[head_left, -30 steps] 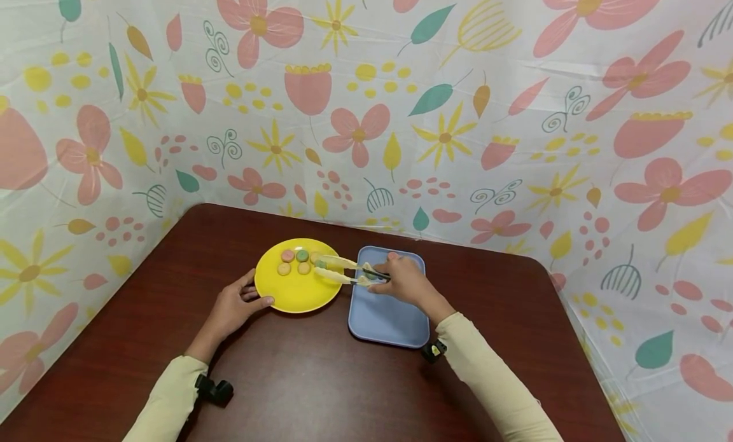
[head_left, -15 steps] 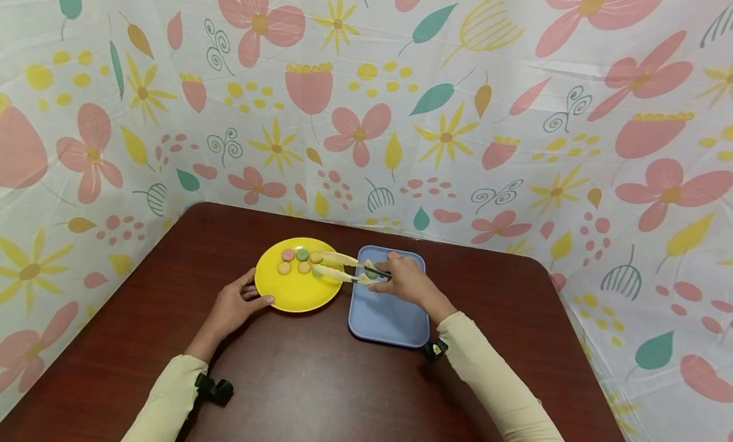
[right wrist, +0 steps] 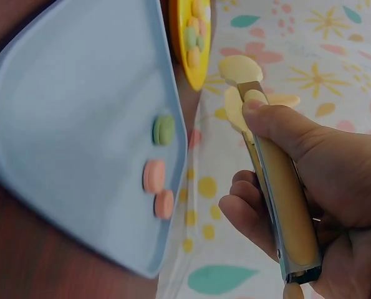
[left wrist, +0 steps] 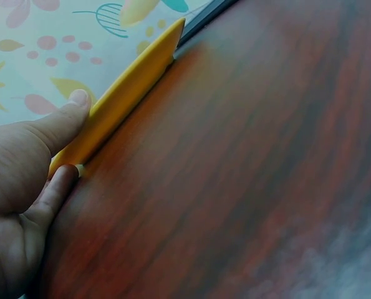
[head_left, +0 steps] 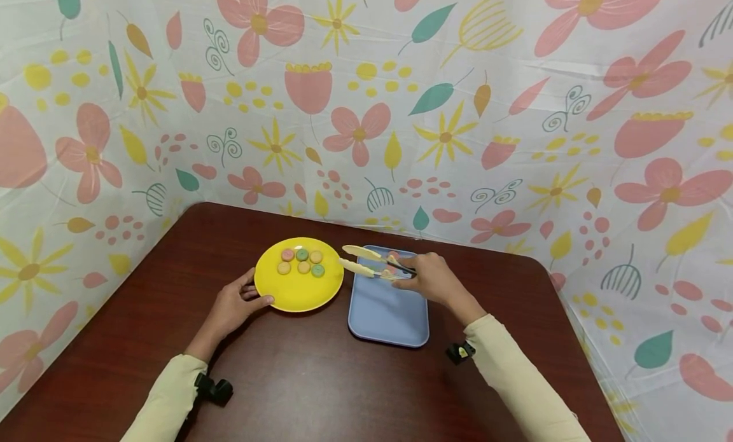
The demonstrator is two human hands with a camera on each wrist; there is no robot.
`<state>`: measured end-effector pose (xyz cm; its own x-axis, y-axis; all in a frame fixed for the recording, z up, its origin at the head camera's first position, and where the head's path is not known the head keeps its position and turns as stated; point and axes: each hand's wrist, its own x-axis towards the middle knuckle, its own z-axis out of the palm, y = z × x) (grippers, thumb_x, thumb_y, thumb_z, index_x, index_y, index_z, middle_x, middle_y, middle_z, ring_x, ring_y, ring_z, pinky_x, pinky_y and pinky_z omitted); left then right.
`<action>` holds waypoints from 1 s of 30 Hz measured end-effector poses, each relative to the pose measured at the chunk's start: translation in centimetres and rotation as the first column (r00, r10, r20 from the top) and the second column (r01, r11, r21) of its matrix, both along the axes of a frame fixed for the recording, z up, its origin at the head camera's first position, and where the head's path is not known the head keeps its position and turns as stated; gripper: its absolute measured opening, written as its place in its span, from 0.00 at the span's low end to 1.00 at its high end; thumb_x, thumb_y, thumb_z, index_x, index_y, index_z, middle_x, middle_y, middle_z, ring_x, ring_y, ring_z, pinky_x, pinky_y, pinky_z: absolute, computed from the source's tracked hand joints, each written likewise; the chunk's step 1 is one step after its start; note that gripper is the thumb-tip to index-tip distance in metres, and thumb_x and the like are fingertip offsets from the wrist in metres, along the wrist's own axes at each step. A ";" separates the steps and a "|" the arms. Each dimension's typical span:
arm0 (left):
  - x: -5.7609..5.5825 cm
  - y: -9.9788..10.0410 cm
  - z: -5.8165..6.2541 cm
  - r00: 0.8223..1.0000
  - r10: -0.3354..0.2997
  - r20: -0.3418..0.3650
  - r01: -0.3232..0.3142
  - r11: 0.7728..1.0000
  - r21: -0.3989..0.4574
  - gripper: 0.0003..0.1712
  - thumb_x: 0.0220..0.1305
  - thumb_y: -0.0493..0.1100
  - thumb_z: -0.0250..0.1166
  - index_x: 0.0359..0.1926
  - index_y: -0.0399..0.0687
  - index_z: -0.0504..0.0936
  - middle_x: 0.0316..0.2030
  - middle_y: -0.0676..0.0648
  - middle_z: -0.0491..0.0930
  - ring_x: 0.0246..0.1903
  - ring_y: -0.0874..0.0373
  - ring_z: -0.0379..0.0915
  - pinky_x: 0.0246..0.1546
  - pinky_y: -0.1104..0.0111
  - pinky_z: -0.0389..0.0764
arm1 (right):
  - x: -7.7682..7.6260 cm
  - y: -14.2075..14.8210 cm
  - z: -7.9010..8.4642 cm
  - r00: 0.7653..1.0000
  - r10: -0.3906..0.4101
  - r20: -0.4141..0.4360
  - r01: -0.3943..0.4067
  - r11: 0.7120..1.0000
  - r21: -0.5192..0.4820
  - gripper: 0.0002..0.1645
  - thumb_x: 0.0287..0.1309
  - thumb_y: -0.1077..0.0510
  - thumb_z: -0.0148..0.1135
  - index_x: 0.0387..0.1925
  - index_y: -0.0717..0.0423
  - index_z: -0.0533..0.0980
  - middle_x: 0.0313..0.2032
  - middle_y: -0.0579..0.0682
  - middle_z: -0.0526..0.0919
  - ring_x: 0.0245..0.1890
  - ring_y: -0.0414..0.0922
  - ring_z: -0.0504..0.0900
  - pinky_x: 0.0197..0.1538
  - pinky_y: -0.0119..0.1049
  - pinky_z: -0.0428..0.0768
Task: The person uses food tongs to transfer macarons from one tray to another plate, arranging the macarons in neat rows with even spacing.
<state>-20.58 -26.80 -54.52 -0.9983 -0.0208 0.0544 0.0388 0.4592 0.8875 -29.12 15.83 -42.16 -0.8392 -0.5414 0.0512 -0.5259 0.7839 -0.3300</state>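
My left hand point(head_left: 231, 308) holds the near left rim of a yellow plate point(head_left: 303, 296), thumb on the edge and fingers beneath it. Two rows of small macarons lie there: a pink one point(head_left: 288, 255), a green one point(head_left: 317, 270) at the lower right, and several others. My right hand point(head_left: 438, 278) grips cream-tipped tongs point(right wrist: 291, 212). Their tips stand apart with nothing between them, in the head view between plate and blue tray point(head_left: 389, 315). Along one edge of the tray, the right wrist view shows a green macaron point(right wrist: 163, 129) and two pink macarons point(right wrist: 154, 175).
The plate and tray stand side by side on a dark brown table point(head_left: 298, 378). Behind it and at the sides hangs a flower-printed cloth point(head_left: 366, 111). A black wrist mount point(head_left: 214, 390) sits on the left sleeve.
The tongs have drawn back rightward from the plate along with my right hand. The green macaron at their tips has been let go onto the plate. My left hand stays at the rim.
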 end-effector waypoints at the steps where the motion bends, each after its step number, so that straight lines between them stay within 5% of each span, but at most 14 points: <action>1: 0.0 0.0 0.0 1.000 0.001 0.003 -0.001 1.000 0.000 0.56 0.62 0.58 0.74 0.80 0.40 0.54 0.69 0.33 0.70 0.60 0.41 0.77 0.49 0.66 0.86 | 0.1 0.3 0.1 1.000 -0.010 -0.001 0.010 1.000 0.006 0.35 0.57 0.46 0.77 0.63 0.58 0.80 0.12 0.45 0.70 0.12 0.37 0.52 0.19 0.30 0.57; 7: 0.1 -0.1 0.3 1.000 0.006 0.008 -0.006 1.000 -0.002 0.56 0.62 0.58 0.74 0.80 0.42 0.54 0.68 0.34 0.70 0.60 0.40 0.77 0.50 0.64 0.86 | 0.2 2.6 0.1 0.999 -0.054 0.005 0.054 0.998 0.009 0.36 0.58 0.45 0.76 0.62 0.60 0.80 0.12 0.47 0.69 0.12 0.38 0.51 0.19 0.31 0.58; 12: 0.2 -0.1 0.3 1.000 0.000 0.013 0.000 1.000 0.008 0.57 0.61 0.59 0.74 0.80 0.43 0.54 0.69 0.35 0.70 0.60 0.41 0.77 0.50 0.64 0.86 | 0.6 4.4 -0.3 0.995 -0.094 0.017 0.094 0.996 0.004 0.37 0.57 0.44 0.76 0.61 0.62 0.80 0.17 0.46 0.74 0.14 0.39 0.60 0.21 0.32 0.63; 16: 0.2 -0.1 0.3 1.000 -0.003 0.008 0.003 1.000 0.003 0.57 0.62 0.59 0.73 0.80 0.41 0.54 0.70 0.34 0.69 0.61 0.40 0.77 0.50 0.64 0.86 | 0.8 5.8 -0.9 0.993 -0.116 0.010 0.116 0.993 0.006 0.36 0.56 0.45 0.77 0.59 0.64 0.81 0.31 0.52 0.87 0.21 0.41 0.71 0.26 0.34 0.70; 20: 0.2 0.0 0.2 1.000 -0.001 0.004 0.001 1.000 -0.004 0.57 0.62 0.59 0.73 0.80 0.41 0.54 0.70 0.33 0.68 0.61 0.40 0.76 0.51 0.64 0.85 | 0.8 6.9 -1.3 0.991 -0.134 0.007 0.134 0.991 0.015 0.35 0.58 0.45 0.76 0.59 0.65 0.81 0.42 0.59 0.89 0.26 0.42 0.75 0.29 0.36 0.74; 30: 0.2 0.3 0.2 1.000 -0.003 0.006 0.003 1.000 0.003 0.56 0.62 0.57 0.74 0.80 0.42 0.54 0.68 0.35 0.72 0.60 0.41 0.78 0.50 0.64 0.86 | 1.1 8.9 -2.6 0.980 -0.192 0.054 0.190 0.981 0.039 0.35 0.58 0.46 0.76 0.59 0.66 0.81 0.39 0.56 0.88 0.26 0.43 0.75 0.28 0.36 0.73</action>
